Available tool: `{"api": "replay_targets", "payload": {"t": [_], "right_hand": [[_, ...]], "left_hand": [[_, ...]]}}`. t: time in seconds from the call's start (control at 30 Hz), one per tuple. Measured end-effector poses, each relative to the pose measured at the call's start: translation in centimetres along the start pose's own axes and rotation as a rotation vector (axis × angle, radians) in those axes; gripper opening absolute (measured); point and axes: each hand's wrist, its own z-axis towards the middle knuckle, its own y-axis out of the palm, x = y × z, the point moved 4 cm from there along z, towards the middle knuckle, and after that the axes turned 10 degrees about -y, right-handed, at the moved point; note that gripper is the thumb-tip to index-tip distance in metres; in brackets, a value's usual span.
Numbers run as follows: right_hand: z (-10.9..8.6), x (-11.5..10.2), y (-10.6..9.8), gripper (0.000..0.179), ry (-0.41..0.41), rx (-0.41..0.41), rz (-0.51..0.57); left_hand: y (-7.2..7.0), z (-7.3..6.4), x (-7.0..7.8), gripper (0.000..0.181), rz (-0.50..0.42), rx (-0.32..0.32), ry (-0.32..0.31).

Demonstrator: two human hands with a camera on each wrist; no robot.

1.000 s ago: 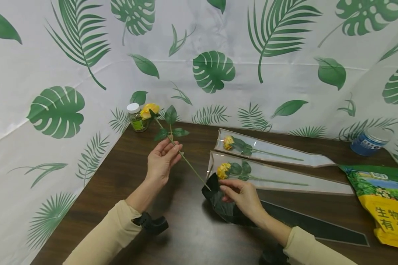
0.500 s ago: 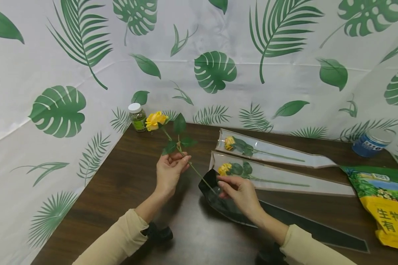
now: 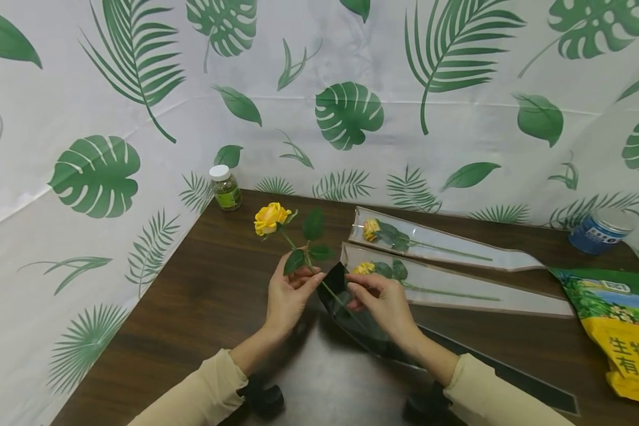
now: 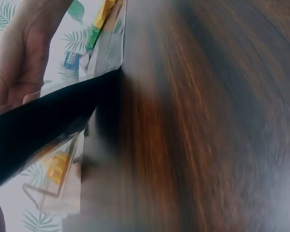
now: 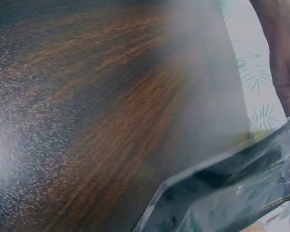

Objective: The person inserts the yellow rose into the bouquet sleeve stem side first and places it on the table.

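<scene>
A yellow rose with green leaves and a long stem is pinched by my left hand, just below its leaves. The lower stem runs down inside a black flower sleeve with a clear front. My right hand pinches the sleeve's rim, and its mouth gapes toward the rose. In the left wrist view the black sleeve stands slanted over the table. The right wrist view shows the sleeve's clear side beside the fingers.
Two white sleeves, each with a yellow rose inside, lie behind the black one. A white-capped jar stands at the back left. To the right are a blue can and a yellow-green bag. A leaf-print cloth hangs behind the table.
My left hand has moved right and toward me with the rose, and its stem has slid deeper into the black sleeve. My right hand stays at the sleeve's rim.
</scene>
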Motion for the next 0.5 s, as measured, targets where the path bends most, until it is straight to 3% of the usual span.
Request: {"api": "replay_targets", "payload": {"t": [0.2, 0.5], "right_hand": [[-0.1, 0.4, 0.1, 0.02, 0.047, -0.011, 0.013], [0.0, 0.5, 0.4, 0.02, 0.062, -0.007, 0.016]], "left_hand": [[-0.6, 0.3, 0.7, 0.037, 0.018, 0.01, 0.034], [-0.4, 0.5, 1.3, 0.038, -0.171, 0.002, -0.03]]}}
